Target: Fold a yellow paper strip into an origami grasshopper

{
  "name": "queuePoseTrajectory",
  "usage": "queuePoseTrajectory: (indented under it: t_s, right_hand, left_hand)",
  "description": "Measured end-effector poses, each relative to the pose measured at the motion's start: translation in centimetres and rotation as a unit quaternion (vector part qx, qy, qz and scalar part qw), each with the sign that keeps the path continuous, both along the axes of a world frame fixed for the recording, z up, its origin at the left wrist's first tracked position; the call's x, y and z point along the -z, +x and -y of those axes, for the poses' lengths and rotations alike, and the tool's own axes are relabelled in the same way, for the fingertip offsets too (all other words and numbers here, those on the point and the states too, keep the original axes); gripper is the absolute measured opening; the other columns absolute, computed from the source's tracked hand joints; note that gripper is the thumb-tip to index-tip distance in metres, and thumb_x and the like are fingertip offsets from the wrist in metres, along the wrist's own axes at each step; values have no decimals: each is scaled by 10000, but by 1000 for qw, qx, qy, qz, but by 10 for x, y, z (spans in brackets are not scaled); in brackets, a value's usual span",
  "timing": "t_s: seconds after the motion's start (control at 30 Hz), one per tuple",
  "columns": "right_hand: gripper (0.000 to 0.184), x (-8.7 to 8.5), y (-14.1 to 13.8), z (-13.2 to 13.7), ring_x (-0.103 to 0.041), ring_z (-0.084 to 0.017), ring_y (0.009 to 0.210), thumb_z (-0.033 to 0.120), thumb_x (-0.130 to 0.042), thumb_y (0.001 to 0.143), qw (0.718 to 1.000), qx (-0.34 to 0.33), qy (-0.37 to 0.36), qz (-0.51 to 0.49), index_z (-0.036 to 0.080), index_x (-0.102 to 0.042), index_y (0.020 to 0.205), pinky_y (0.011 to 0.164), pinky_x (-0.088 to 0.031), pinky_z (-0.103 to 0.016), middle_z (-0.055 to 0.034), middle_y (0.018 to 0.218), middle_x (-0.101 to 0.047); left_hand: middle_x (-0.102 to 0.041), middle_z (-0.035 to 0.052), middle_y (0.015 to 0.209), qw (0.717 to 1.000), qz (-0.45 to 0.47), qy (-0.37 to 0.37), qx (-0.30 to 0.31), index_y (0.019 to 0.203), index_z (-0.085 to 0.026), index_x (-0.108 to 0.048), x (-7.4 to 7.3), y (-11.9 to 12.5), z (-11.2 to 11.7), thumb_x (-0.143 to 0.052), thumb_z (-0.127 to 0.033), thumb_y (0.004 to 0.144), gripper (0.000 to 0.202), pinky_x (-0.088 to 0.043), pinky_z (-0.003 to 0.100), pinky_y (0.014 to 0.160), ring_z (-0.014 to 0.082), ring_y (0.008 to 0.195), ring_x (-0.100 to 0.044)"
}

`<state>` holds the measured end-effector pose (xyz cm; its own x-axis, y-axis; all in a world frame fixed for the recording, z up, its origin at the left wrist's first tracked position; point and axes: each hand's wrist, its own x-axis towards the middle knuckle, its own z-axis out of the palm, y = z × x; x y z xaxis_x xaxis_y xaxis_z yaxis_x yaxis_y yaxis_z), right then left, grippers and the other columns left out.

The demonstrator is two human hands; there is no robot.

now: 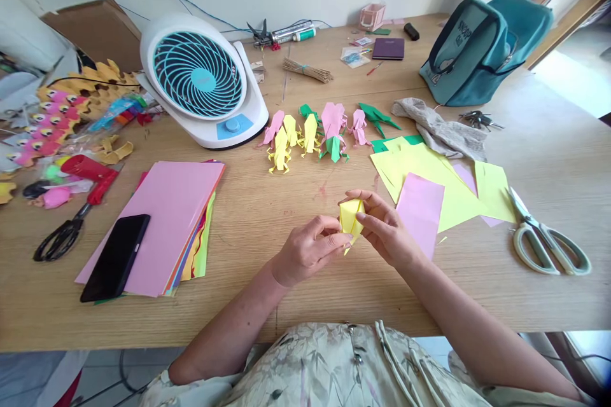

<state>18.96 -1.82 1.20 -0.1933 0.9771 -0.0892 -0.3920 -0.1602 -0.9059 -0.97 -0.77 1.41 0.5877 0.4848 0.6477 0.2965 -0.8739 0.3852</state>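
Observation:
A small piece of folded yellow paper (351, 215) is held up between both hands, just above the table. My left hand (310, 248) pinches its lower left side, thumb in front. My right hand (384, 226) grips it from the right, with the thumb pressed on its face and the index finger along its top edge. Beyond the hands stands a group of folded paper figures: yellow ones (279, 151), pink ones (333, 119) and green ones (377, 117). Right of my right hand lie a pink paper strip (420, 210) and yellow paper sheets (443, 187).
Scissors (547, 235) lie at the right, below a grey cloth (424, 121) and keys (480, 119). A teal bag (482, 51) stands behind. On the left are a fan (203, 79), a stack of coloured paper (167, 203), a black phone (116, 257) and black-handled scissors (62, 235).

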Motion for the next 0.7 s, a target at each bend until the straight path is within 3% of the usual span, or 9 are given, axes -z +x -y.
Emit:
queuePoseTrajectory:
  t_s: [0.1, 0.2, 0.3, 0.4, 0.47, 0.6, 0.7]
  right_hand:
    - [359, -1, 2, -1, -646, -178, 903, 397, -713, 849, 1000, 4, -4, -5, 300, -636, 1186, 750, -540, -291, -33, 1124, -663]
    - [331, 1, 0, -3, -650, -168, 836, 406, -746, 820, 999, 49, -5, 17, 294, -645, 1114, 701, -534, -285, -21, 1042, -670]
    - [339, 4, -2, -4, -643, -167, 810, 414, -766, 799, 996, 84, 7, 41, 280, -639, 1083, 687, -531, -285, -22, 995, -669]
    - [338, 7, -4, -4, -627, -160, 796, 408, -774, 794, 991, 112, 27, 62, 274, -641, 1075, 672, -521, -273, -19, 943, -664]
    - [335, 7, -4, -4, -617, -159, 778, 399, -781, 789, 989, 125, 40, 73, 276, -640, 1067, 652, -510, -270, -11, 895, -653]
    - [410, 5, -7, -4, -598, -174, 749, 399, -778, 791, 985, 127, 65, 94, 288, -601, 1145, 611, -487, -287, -8, 845, -628]
    - [498, 2, -8, -3, -574, -181, 691, 426, -766, 797, 981, 125, 76, 126, 295, -546, 1224, 567, -467, -305, -8, 815, -612]
  left_hand:
    - [-590, 71, 1051, 999, 23, -32, 9, 1104, -191, -634, 4, 1, 0, -596, -120, 923, 198, -572, 208, 759, 118, 892, -661]
    - [-575, 81, 1076, 998, 38, -54, 22, 1112, -175, -632, 5, 4, 0, -596, -83, 911, 224, -581, 220, 809, 124, 934, -667]
    - [-573, 86, 1074, 994, 57, -90, 34, 1068, -166, -649, 4, 7, 0, -674, -158, 879, 191, -587, 256, 844, 141, 945, -667]
    - [-597, 76, 1025, 978, 101, -178, 29, 996, -166, -664, 3, 11, 2, -716, -254, 855, 174, -600, 253, 776, 139, 879, -664]
    - [-620, 54, 941, 949, 139, -282, 12, 952, -163, -646, 3, 14, 4, -683, -264, 879, 130, -594, 223, 692, 122, 800, -664]
    - [-657, 28, 805, 845, 181, -504, -14, 971, -150, -606, 3, 19, 6, -646, -377, 896, 242, -595, 230, 596, 127, 685, -671]
    - [-685, 36, 774, 793, 173, -585, -18, 984, -135, -637, 3, 20, 5, -633, -478, 882, 358, -596, 233, 564, 146, 681, -693]
